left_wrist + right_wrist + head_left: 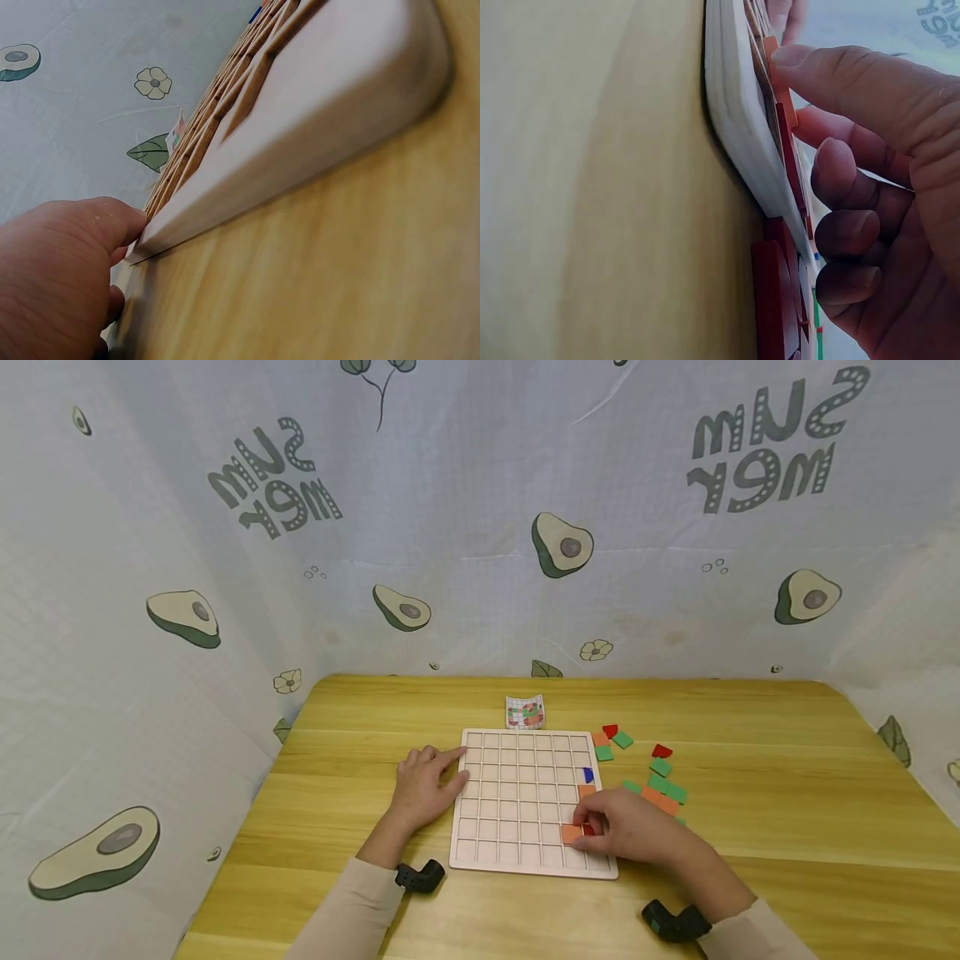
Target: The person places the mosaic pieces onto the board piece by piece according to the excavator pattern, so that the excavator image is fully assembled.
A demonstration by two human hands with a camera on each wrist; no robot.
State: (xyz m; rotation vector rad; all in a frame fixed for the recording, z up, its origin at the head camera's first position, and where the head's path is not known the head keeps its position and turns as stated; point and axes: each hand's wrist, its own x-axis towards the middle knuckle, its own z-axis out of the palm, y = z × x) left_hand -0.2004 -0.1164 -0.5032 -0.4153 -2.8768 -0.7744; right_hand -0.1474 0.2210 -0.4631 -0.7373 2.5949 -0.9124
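Note:
A pale wooden grid board (517, 869) lies on the table. My left hand (422, 789) rests at its left edge, with index finger and thumb touching the rim; the left wrist view shows the thumb (112, 217) against the board's side. Over the lower right cells, my right hand (637, 828) pinches an orange square tile (571, 834) between thumb and index finger. Just right of that tile sits a red piece (588, 830), partly covered by the fingers. Farther up the right column are another orange tile (587, 791) and a blue piece (588, 774).
Right of the board lie loose green tiles (661, 767), orange tiles (660, 800) and a red piece (662, 751), some hidden behind my right hand. A small printed pattern card (525, 712) stands behind the board. Red pieces (776, 292) lie beside the board's edge.

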